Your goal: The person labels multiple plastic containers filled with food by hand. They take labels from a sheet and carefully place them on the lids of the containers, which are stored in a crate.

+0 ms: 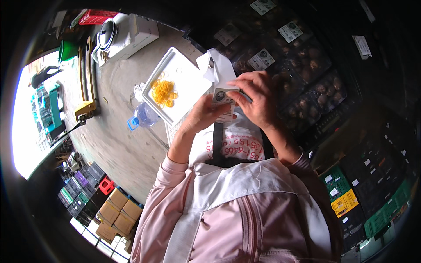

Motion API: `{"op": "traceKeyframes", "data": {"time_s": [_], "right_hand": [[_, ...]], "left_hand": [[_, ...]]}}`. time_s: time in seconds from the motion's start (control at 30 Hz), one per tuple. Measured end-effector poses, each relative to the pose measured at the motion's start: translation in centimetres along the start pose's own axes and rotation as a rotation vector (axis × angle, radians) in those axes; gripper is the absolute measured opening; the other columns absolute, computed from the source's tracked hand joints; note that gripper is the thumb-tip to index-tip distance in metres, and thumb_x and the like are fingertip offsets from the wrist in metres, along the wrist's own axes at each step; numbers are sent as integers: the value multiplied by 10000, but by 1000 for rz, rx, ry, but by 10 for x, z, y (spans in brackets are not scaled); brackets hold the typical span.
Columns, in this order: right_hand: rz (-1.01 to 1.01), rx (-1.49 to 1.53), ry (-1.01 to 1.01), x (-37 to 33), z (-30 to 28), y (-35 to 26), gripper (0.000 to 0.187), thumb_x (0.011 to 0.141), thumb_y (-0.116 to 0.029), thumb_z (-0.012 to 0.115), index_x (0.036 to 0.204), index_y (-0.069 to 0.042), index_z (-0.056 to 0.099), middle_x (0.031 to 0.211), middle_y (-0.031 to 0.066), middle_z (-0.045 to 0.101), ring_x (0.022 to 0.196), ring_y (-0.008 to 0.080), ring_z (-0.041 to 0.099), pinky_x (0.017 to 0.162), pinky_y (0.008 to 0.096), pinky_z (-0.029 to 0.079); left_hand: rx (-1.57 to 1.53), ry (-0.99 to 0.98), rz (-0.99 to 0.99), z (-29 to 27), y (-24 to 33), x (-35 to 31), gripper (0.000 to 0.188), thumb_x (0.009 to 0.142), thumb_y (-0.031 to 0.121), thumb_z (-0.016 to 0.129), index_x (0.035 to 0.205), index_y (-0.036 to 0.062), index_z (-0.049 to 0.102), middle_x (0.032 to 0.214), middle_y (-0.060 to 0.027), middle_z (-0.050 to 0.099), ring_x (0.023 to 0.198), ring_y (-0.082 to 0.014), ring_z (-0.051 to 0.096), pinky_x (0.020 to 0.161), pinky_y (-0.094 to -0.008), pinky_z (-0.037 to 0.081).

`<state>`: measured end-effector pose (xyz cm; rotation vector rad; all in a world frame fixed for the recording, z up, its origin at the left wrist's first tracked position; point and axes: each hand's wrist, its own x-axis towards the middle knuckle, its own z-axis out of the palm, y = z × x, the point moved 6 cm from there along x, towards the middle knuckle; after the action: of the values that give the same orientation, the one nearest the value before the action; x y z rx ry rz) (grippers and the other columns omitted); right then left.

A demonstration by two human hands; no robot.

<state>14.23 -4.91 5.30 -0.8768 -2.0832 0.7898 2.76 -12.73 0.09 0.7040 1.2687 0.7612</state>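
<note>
My left hand point(203, 115) is closed on a printed white label point(220, 96) with a dark round mark, held in front of my chest. At its right edge, my right hand point(258, 97) pinches with thumb and fingers. A white paper strip point(222, 65) curls up just beyond the label; whether the two are joined is hard to tell. To the left of the hands lies a white foam lid point(186, 72) carrying a heap of yellow rubber bands point(164, 93). Beyond my right hand are clear packs of round brown mushrooms point(302, 65), several with a white label on top.
A clear plastic bottle point(144, 115) with a blue cap stands left of the lid. Farther left are a yellow pallet jack point(85, 107) and a white box point(137, 37). Cardboard boxes point(117, 210) are stacked at lower left, and dark crates point(368, 188) at lower right.
</note>
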Motion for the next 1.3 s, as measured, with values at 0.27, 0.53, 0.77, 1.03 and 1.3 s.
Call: {"op": "traceKeyframes", "data": {"time_s": [0.27,0.53,0.77,1.03,1.3], "right_hand": [[-134,-48,52,-22,2,-9,145,638,-126,687,769,-112,625,784,-16,565,775,159,512,734,308,361],[-124,-181,70,-44,-18,-3,106,651,-83,632,750,-70,597,784,3,563,762,167,527,730,332,373],[-220,-41,-61,-71,-36,-22,183,689,-66,622,833,-98,514,845,-14,530,811,166,509,828,361,328],[819,484,55,-109,-73,157,207,759,-111,632,880,-24,488,769,11,528,691,56,491,641,181,409],[846,421,-210,-111,-43,219,255,690,-73,690,831,-28,482,733,-9,504,673,55,471,617,195,405]], "left_hand": [[48,76,-23,2,-21,4,331,776,263,587,903,-41,555,800,-61,578,721,-90,502,654,-241,408],[-374,-51,-167,36,-27,21,293,894,229,379,982,-14,517,926,-86,565,820,-147,560,699,-274,452],[-597,97,18,-3,-33,38,370,823,207,398,1040,-84,473,1044,-204,531,932,-312,536,835,-392,428],[-623,382,-20,-76,-38,23,445,819,195,368,1146,-107,381,1117,-235,478,1034,-364,470,915,-441,360],[-597,358,-19,-69,-26,8,393,831,181,365,1096,-106,410,1090,-235,501,986,-343,513,877,-422,406]]}}
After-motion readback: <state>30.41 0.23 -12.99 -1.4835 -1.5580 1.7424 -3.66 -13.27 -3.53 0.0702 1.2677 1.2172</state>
